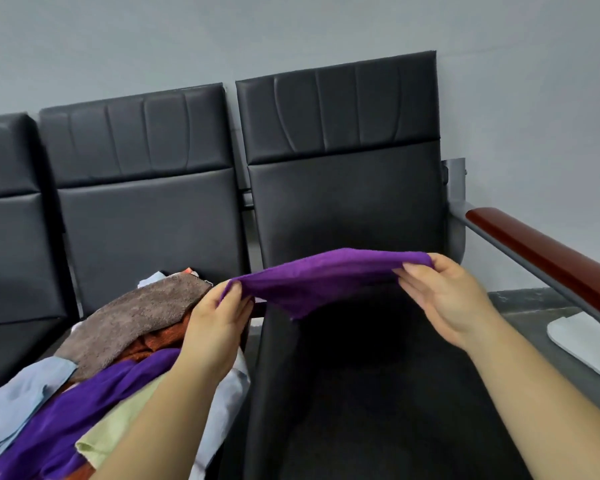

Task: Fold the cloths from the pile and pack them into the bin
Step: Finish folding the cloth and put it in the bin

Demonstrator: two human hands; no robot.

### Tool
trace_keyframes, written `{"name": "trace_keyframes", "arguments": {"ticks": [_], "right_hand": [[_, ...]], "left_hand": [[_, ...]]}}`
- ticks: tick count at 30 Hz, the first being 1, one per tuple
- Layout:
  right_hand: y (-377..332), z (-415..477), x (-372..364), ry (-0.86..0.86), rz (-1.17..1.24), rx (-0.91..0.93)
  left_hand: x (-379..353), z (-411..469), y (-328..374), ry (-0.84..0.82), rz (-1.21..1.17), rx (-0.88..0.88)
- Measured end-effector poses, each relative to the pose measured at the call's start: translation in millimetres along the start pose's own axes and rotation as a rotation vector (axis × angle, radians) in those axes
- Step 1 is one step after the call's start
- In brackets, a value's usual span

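1. This looks like a waiting room or office lobby.
2. A row of joined black padded seats (340, 161) runs across the middle of the frame, backed against a bare grey wall (291, 29).
3. A wood-topped metal armrest (541, 251) is at the right.

A purple terry cloth (323, 282), seemingly doubled over, hangs stretched nearly level in the air. Left of it lies a rumpled pile of cloths (118, 327): brown, orange, purple, pale blue, pale green.

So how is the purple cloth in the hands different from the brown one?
The purple cloth is held up between the left hand and right hand; the brown cloth lies on the pile. The purple cloth is bright, the brown cloth dull. Both look fuzzy.
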State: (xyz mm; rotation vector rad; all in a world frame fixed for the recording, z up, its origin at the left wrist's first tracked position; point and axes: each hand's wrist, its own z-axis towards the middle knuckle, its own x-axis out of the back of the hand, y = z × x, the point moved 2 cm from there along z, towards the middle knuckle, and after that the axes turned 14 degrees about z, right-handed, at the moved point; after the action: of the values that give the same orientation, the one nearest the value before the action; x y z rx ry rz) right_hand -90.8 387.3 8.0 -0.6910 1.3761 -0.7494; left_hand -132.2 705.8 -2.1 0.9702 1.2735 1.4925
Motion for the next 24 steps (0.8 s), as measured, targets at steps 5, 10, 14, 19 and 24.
{"name": "trace_keyframes", "arguments": {"ticks": [5, 10, 14, 19, 24], "right_hand": [[16, -15, 42, 0.076, -0.654, -0.429], [25, -28, 67, 0.07, -1.019, -0.745], [23, -33, 72, 0.04, -1.012, -0.833], [35, -38, 71, 0.086, -0.867, -0.821], [48, -37, 70, 0.041, -0.727, -0.824]], "left_hand": [[24, -13, -34, -0.07, 0.716, 0.007], [44, -21, -57, -0.298, 1.02, 0.229], [46, -31, -59, -0.412, 0.964, 0.386], [38, -34, -65, -0.405, 0.873, 0.454], [27, -30, -70, -0.316, 0.676, 0.449]]}}
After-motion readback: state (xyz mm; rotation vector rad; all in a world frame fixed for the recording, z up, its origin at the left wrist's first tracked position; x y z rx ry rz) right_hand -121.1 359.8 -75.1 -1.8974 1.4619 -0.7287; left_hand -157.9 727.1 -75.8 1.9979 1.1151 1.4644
